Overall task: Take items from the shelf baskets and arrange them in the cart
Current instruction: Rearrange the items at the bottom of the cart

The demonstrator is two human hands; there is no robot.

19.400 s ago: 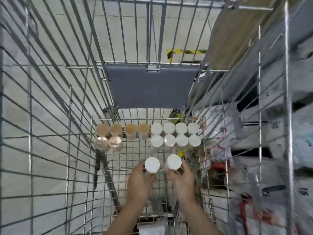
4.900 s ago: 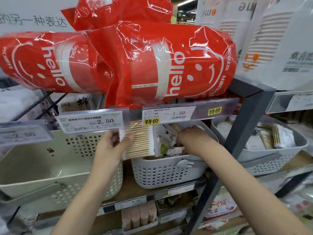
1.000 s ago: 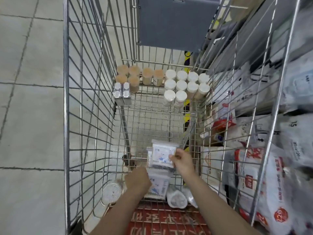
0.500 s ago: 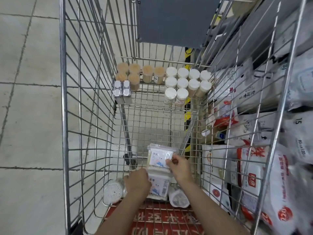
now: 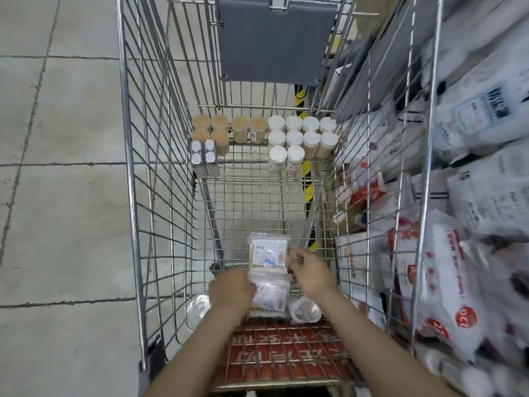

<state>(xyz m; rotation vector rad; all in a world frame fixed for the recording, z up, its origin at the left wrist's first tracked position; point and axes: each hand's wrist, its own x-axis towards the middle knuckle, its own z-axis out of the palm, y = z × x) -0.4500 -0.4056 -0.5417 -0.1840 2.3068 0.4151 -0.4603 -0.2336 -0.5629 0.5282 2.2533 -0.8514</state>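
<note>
Two cotton swab packs in play, head view only. Upper cotton swab pack [image 5: 268, 253] sits at the near end of the cart [image 5: 130, 173], right hand [image 5: 310, 273] pinching its right edge, fingers curled on it. Lower cotton swab pack [image 5: 270, 296] is directly below, touching the upper one; left hand [image 5: 232, 288] grips its left side, fingers wrapped round the edge. Two round clear packets on the cart floor: one [image 5: 198, 306] left of the left hand, one [image 5: 305, 310] right of the lower pack.

Far end: tan-topped jars [image 5: 220, 130] on the left, white-lidded jars [image 5: 294, 137] on the right, two silver-topped boxes [image 5: 203, 151] in front of the tan ones. Grey flap [image 5: 272, 38] hangs on the far wall.

Versus half a second ago: both hands keep the same grips, packs in the same stacked spot, upper pack slightly higher up the cart floor. Jar rows unchanged. Versus the shelf frame: hands were in the white baskets, now inside the cart.
</note>
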